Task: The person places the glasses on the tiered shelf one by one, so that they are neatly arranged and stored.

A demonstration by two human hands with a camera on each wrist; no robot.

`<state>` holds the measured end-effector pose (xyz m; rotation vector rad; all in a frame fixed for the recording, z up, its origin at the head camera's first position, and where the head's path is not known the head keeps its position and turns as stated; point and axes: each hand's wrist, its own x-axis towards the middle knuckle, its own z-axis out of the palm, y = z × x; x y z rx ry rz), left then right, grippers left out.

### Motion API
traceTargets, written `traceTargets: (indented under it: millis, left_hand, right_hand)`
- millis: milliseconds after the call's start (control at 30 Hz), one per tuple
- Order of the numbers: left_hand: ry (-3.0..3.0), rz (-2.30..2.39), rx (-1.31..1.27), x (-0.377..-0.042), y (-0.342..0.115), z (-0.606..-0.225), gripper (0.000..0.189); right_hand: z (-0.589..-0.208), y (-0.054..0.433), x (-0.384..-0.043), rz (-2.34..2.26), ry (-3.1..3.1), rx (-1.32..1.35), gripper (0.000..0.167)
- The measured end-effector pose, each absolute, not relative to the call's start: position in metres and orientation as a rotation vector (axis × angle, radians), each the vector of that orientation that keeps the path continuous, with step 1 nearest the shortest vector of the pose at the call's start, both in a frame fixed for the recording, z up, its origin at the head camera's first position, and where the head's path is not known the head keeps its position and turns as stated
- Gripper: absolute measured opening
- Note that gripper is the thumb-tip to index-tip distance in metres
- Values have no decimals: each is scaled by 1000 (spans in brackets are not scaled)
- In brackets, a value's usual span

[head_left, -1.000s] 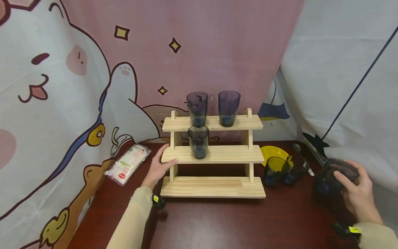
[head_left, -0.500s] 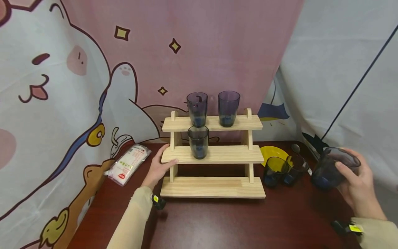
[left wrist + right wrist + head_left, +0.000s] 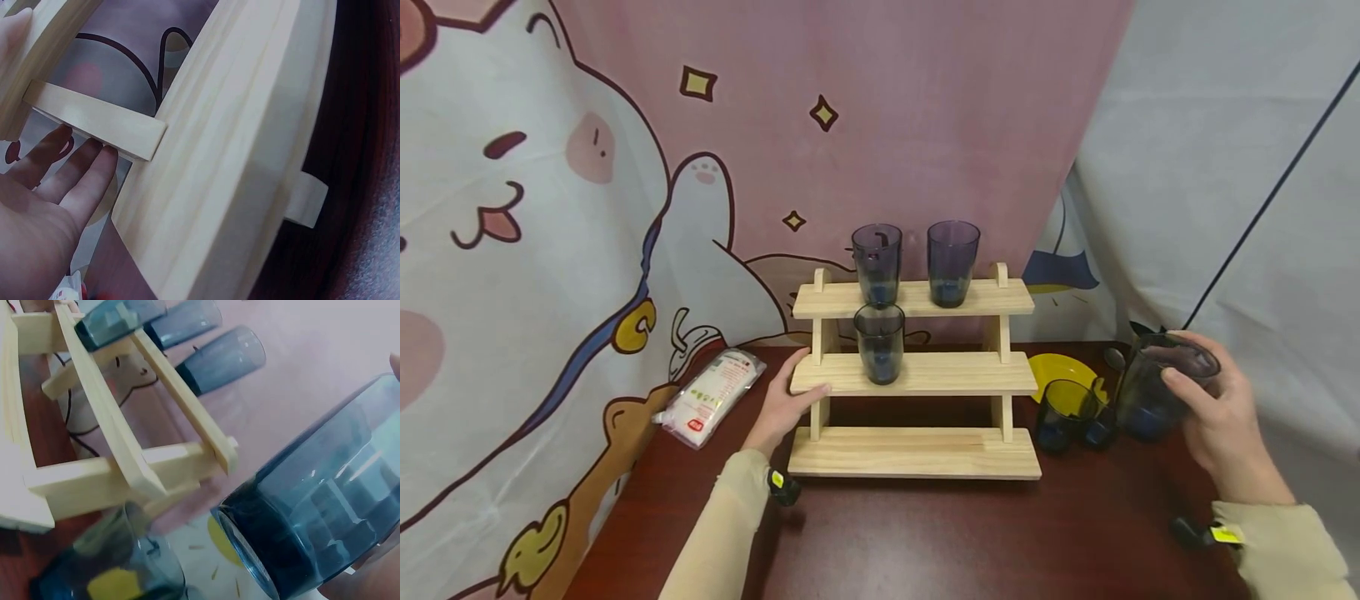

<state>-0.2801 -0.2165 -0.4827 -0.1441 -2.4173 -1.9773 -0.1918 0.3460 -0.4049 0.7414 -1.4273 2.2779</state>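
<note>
A three-tier wooden display shelf (image 3: 917,454) stands mid-table. My left hand (image 3: 782,400) grips the left end of its middle tier; in the left wrist view the fingers (image 3: 87,181) touch an upright. Two dark tinted glass tumblers stand on the top tier, a left one (image 3: 877,267) and a right one (image 3: 952,265). A third tumbler (image 3: 880,346) is on the middle tier, left of centre. Off to the right, my right hand (image 3: 1221,417) holds another glass tumbler (image 3: 1153,392) around its side, above the table. In the right wrist view this tumbler (image 3: 325,494) fills the right.
Right of the shelf, a glass (image 3: 1063,417) stands on the table with another glass (image 3: 1099,427) beside it, partly hidden. Behind them are a yellow plate (image 3: 1056,371) and a spoon (image 3: 1115,358). A white plastic-wrapped packet (image 3: 713,396) lies at left. Printed cloth hangs behind.
My right hand has lifted the tumbler and carried it left, closer to the glasses beside the shelf. My left hand has stayed on the middle tier.
</note>
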Motion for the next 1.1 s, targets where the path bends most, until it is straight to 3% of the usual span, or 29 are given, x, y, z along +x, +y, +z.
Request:
traceTargets:
  millis: [433,1100]
  left_hand:
    - [-2434,-1973,-129,-280,-216,-482,86]
    - [-2418,-1961,-147,-283,-217,-485,86]
  right_hand:
    - [-387,291,-206,2060,-1798,527,49]
    - [-395,218,-254,2028,-1929,601,56]
